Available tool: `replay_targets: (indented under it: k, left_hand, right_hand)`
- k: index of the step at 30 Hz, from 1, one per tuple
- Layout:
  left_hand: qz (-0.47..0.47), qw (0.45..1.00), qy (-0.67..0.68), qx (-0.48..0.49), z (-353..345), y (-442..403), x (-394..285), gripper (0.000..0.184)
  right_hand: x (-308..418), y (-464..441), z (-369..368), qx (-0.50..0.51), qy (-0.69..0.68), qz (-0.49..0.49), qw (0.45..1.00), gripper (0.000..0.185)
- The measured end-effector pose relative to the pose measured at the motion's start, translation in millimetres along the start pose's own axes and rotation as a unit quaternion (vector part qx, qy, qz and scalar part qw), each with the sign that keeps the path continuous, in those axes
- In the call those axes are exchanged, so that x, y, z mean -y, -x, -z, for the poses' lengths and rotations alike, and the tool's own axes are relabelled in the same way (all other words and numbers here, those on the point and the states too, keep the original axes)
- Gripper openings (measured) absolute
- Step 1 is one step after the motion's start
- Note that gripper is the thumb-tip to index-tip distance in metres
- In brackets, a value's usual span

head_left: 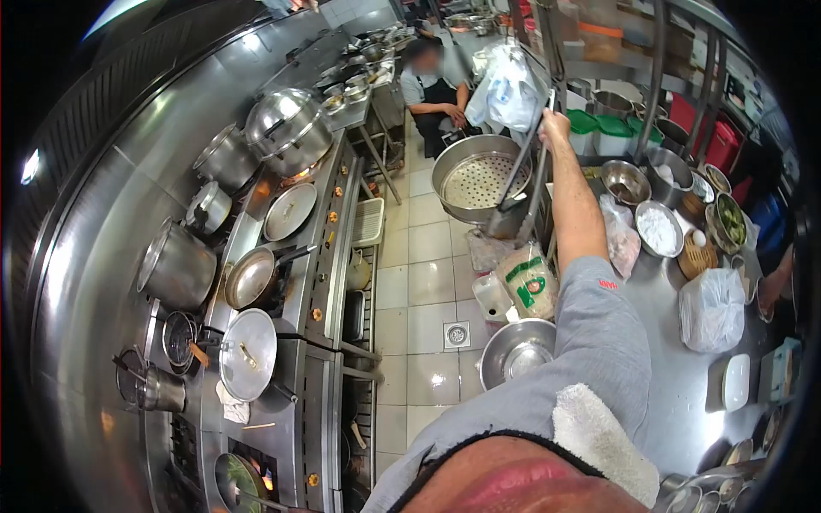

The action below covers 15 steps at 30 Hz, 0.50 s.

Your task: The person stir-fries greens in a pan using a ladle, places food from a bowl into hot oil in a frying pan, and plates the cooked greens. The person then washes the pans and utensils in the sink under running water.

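My right hand reaches far forward, its fingers closed round the upper end of long metal tongs. The two arms of the tongs point down and spread apart in front of a large round steamer pot with a perforated base. A knotted white plastic bag hangs just left of the hand. Close to the hand on the right are tubs with green lids. My left hand is out of the picture.
To the left runs a stove with a lidded steamer, a frying pan and a flame under a wok. A co-worker sits low ahead. On the floor stand a steel bowl and a rice sack. Bowls crowd the right counter.
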<state>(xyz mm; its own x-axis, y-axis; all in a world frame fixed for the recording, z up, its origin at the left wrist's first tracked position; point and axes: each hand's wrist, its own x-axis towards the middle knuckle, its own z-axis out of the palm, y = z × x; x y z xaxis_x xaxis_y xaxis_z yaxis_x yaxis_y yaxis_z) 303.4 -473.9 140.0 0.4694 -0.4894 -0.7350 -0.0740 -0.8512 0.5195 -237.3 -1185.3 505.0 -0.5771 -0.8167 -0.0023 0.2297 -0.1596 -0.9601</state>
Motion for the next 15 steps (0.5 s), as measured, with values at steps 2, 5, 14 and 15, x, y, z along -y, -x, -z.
replay_targets:
  k: [2, 5, 14, 15]
  left_hand:
    - [0.004, 1.0, 0.007, -0.006, -2.3, 2.4, 4.2, 0.025]
    - [0.01, 1.0, 0.013, -0.016, -4.6, 8.7, 14.9, 0.025]
    - [-0.047, 0.998, -0.031, -0.035, 4.0, 39.5, 89.3, 0.026]
    - [-0.089, 0.993, -0.042, -0.062, 1.3, 37.0, 90.1, 0.027]
  right_hand:
    - [-25.9, -22.9, 6.8, -0.048, 0.138, 0.095, 0.985, 0.038]
    - [-53.1, -29.0, 21.6, -0.062, 0.351, 0.242, 0.902, 0.042]
    - [-25.4, 86.1, 39.7, -0.132, 0.364, 0.209, 0.898, 0.049]
    - [-18.8, 88.6, 38.1, -0.102, 0.314, 0.256, 0.909, 0.044]
